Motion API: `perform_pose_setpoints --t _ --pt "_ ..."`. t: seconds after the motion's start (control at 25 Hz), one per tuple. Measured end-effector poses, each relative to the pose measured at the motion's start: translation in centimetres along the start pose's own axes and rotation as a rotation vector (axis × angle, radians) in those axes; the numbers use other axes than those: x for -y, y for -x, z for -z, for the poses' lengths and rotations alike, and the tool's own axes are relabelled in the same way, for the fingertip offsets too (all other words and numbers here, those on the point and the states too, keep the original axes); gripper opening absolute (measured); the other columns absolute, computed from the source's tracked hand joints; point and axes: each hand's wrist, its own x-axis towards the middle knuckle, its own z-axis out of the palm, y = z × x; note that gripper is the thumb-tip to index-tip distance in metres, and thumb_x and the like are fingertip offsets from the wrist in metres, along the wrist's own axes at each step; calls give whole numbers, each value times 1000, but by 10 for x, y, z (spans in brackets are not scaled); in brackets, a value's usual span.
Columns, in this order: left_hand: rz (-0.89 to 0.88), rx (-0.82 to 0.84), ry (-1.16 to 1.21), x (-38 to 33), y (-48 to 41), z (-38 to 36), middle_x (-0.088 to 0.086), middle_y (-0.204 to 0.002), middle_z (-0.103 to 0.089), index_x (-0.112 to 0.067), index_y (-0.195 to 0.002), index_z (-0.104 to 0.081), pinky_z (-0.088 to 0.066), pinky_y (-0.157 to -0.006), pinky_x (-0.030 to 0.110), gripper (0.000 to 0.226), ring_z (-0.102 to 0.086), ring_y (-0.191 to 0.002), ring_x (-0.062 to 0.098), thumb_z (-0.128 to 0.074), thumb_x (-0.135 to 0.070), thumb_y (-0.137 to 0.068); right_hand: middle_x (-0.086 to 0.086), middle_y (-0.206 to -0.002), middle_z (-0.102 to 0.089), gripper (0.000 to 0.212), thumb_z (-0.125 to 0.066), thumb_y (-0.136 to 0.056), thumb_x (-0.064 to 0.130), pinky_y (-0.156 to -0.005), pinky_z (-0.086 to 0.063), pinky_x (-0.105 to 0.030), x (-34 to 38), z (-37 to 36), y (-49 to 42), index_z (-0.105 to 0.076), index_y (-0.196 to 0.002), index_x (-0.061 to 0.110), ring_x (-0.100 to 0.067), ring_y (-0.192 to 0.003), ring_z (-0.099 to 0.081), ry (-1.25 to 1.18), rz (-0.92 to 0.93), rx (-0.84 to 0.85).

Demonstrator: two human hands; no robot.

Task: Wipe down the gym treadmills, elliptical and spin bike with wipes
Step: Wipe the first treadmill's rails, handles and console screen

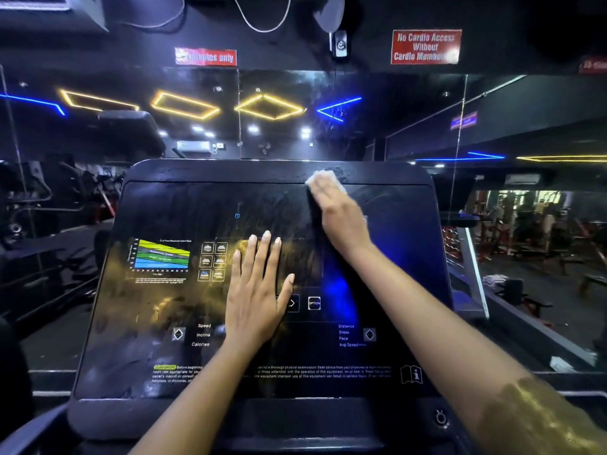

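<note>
Early yet: your right hand presses wipe at treadmill console top edge, fingers straight; left hand flat mid-console, fingers spread. Console streaked; elliptical, spin bike likely pending.

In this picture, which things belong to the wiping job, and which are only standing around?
For the job: treadmill console; white wipe; right hand pressing the wipe; left hand flat on the console.
Only around: red cardio-access sign; red minutes-only sign; wall mirror.

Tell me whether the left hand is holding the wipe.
No, the wipe lies under the right hand high on the console; the left hand rests flat.
</note>
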Motion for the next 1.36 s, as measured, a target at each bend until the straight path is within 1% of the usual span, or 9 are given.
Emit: perform_pose_setpoints --t 0.16,0.32,0.44,0.56,0.8,0.96,1.08,1.2,1.36 --pt "-8 11 -2 0 -2 -1 11 -155 -28 -8 -146 -34 -13 -117 45 62 -19 -144 26 -22 -46 -99 -20 -122 -59 41 -40 -81 -2 -105 -36 -35 31 2 55 -61 -116 -7 -33 -118 -54 -49 251 80" --pt "-12 8 2 1 0 -2 11 -155 -28 -8 -147 -34 -14 -116 45 62 -18 -144 26 -26 -43 -97 -15 -127 -58 39 -39 -86 -2 -105 -38 -30 21 29 95 -62 -118 -1 -26 -121 -53 -130 350 156" --pt "-12 9 -1 0 -1 -1 11 -156 -27 -9 -148 -32 -13 -117 45 62 -18 -145 26 -28 -43 -96 -16 -123 -60 38 -37 -88 -1 -106 -37 -31 -29 40 50 -63 -115 -1 -26 -118 -55 -107 86 -1" --pt "-8 6 8 0 0 -1 10 -156 -26 -9 -148 -32 -12 -117 45 62 -17 -145 25 -28 -43 -96 -18 -125 -58 45 -31 -86 7 -105 -37 -36 -63 39 15 -60 -119 -3 -33 -119 -53 3 -114 28" --pt "-13 15 18 1 -1 -1 10 -155 -28 -9 -147 -34 -12 -117 44 61 -18 -144 25 -30 -43 -96 -15 -136 -50 53 -40 -78 -19 -113 -25 -31 -26 30 81 -55 -126 -2 -28 -131 -40 -121 177 178" --pt "-57 16 60 -2 -1 5 9 -155 -27 -9 -146 -35 -11 -117 43 61 -18 -145 24 -31 -43 -96 -11 -138 -49 53 -48 -79 -17 -112 -29 -33 -29 50 133 -53 -129 0 -23 -132 -41 -144 404 286" --pt "-84 -11 98 -19 -10 8 8 -154 -29 -9 -146 -35 -13 -116 43 61 -19 -144 24 -32 -43 -96 -14 -132 -54 41 -33 -92 -6 -111 -31 -31 -45 62 99 -57 -124 -1 -26 -126 -47 -140 383 197" --pt "-67 -2 132 -39 -17 3 9 -153 -32 -8 -145 -36 -13 -115 43 61 -21 -143 24 -33 -43 -95 -18 -124 -59 48 -30 -80 -8 -108 -31 -30 -44 47 25 -61 -118 -5 -32 -117 -55 1 342 100" --pt "-126 41 59 -48 -9 -7 10 -153 -31 -8 -145 -38 -16 -115 45 62 -24 -142 25 -31 -44 -95 -15 -121 -62 42 -36 -83 -2 -99 -41 -34 -52 20 -6 -62 -116 -3 -31 -113 -58 161 576 178"
